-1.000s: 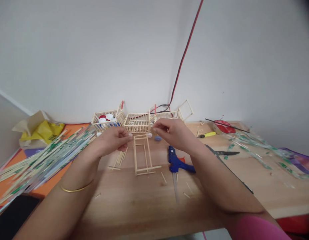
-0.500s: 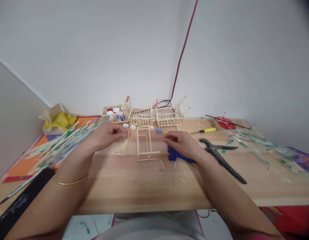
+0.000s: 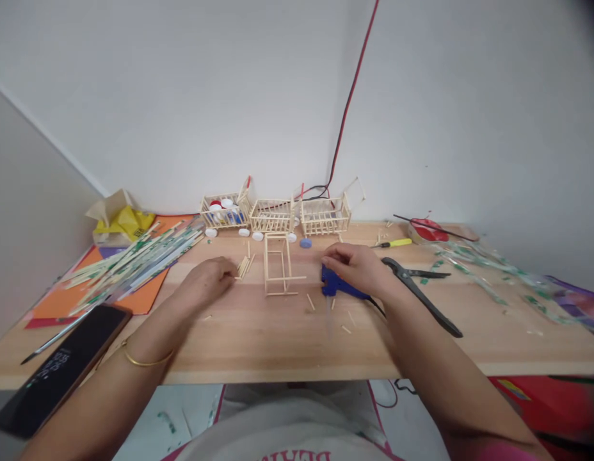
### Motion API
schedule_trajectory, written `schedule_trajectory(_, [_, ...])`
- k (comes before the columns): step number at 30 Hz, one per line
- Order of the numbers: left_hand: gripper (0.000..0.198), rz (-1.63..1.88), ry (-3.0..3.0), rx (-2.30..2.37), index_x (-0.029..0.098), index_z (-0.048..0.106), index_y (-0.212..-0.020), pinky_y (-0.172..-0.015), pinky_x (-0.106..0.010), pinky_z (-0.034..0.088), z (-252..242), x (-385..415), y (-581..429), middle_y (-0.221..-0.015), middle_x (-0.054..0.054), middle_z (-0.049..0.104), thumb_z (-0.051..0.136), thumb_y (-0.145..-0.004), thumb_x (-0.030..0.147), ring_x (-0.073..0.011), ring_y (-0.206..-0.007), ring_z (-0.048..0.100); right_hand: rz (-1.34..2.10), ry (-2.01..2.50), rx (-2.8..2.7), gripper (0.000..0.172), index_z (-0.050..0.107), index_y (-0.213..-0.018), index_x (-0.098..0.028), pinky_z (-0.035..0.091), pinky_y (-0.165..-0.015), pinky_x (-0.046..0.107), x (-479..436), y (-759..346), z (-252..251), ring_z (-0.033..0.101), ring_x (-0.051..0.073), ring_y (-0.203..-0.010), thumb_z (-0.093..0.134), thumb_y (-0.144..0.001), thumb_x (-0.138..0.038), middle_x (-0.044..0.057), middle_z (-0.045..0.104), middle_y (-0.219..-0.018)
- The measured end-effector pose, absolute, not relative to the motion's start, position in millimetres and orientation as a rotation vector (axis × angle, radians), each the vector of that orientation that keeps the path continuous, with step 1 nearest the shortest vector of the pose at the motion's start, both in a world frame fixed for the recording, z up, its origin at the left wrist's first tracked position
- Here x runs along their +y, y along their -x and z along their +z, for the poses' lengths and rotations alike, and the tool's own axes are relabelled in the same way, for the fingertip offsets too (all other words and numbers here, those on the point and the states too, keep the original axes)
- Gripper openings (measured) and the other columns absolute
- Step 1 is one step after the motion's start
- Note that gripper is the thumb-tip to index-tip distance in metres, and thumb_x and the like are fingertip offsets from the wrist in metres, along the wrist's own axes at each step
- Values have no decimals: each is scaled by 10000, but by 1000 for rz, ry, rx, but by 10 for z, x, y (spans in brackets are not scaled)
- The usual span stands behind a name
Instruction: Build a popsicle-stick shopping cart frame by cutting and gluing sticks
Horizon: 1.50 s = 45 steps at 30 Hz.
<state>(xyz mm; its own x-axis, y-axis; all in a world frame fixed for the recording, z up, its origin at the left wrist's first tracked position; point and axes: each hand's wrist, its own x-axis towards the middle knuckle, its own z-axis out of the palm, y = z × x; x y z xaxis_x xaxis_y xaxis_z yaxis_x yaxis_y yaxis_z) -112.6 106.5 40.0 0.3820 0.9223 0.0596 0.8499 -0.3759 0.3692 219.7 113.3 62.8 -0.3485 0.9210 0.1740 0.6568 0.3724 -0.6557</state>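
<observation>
My left hand (image 3: 210, 280) is low over the table, its fingers closed at the near end of a small pile of short wooden sticks (image 3: 245, 264). One stick's end shows at the fingertips; the rest is hidden. My right hand (image 3: 357, 264) has its thumb and fingers pinched together above a blue glue gun (image 3: 345, 289); anything between them is too small to make out. Between my hands stands a box-shaped open frame of sticks (image 3: 278, 278), touched by neither hand. A blue bottle cap (image 3: 305, 243) lies behind it.
Three small stick carts (image 3: 272, 221) line the wall, the left one holding bottle caps. Black cutting pliers (image 3: 424, 298) and a yellow-handled screwdriver (image 3: 397, 243) lie right. Left are wrapped sticks (image 3: 134, 259), orange paper (image 3: 155, 291) and a phone (image 3: 61, 365). Plastic wrappers (image 3: 486, 275) lie far right.
My left hand has moved down and closer to me, onto the stick pile's near end. The right hand stays pinched by the glue gun. The view has shifted slightly.
</observation>
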Motion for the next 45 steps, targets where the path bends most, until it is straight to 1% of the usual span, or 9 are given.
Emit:
schedule_trajectory(3, [230,687,-2289,1539,199,686,-910,-717,-261,433,595,1110,1049,-900,-45,698,493,-828,292,-179,-815,612,667,1317,-2086,211,649,-804,-167,322,-522,215,1128,-2167,700,440,93,-536,526,-831,-337,-14,559,-616])
schedule_trajectory(4, [226,764,-2299,1517,203,689,-889,-705,-254,431,678,1130,993,-879,-37,701,510,-831,329,-173,-796,611,648,1282,-2074,197,652,-820,-169,326,-531,214,1141,-2121,739,445,92,-545,529,-832,-323,-14,567,-632])
schedule_trajectory(7, [202,904,-2370,1394,194,687,-886,-719,-249,432,901,1195,757,-867,-32,701,525,-838,306,-156,-788,611,582,1141,-2061,158,651,-864,-176,346,-569,209,1210,-1895,876,476,93,-593,537,-829,-280,-5,603,-701])
schedule_trajectory(9, [168,889,-2430,1357,175,678,-828,-706,-251,427,980,1244,593,-815,-33,695,534,-832,262,-151,-760,606,586,1059,-2086,143,640,-887,-174,360,-596,207,1274,-1726,940,507,97,-629,542,-825,-259,3,625,-741])
schedule_trajectory(12, [152,903,-2477,1331,166,668,-804,-693,-253,419,977,1328,437,-796,-35,685,529,-831,222,-148,-751,595,544,1021,-2169,105,634,-850,-166,347,-593,202,1387,-1555,944,508,95,-624,548,-813,-213,-5,615,-700])
schedule_trajectory(20, [157,841,-2351,1359,170,674,-835,-684,-246,427,871,1539,555,-806,-26,691,528,-815,225,-144,-744,598,525,1032,-2209,107,612,-756,-155,327,-580,201,1617,-1584,763,478,92,-619,513,-794,-139,-13,569,-663])
schedule_trajectory(24, [177,770,-2297,1409,176,681,-817,-691,-249,429,871,1581,631,-802,-20,694,512,-811,227,-142,-738,601,539,973,-2247,117,602,-754,-163,338,-602,213,1691,-1602,707,488,101,-636,497,-794,-130,-5,575,-683])
schedule_trajectory(32, [208,649,-2063,1469,179,689,-846,-583,-235,412,748,1624,663,-712,-9,669,519,-780,279,-137,-637,577,523,971,-2296,132,608,-750,-169,337,-617,223,1754,-1641,650,485,105,-649,504,-783,-94,-7,566,-680])
schedule_trajectory(45, [164,639,-2150,1472,177,667,-750,-546,-221,384,789,1588,568,-634,15,633,518,-758,244,-116,-581,536,489,1000,-2315,123,627,-742,-174,341,-626,226,1724,-1618,700,495,111,-656,524,-785,-120,0,579,-680])
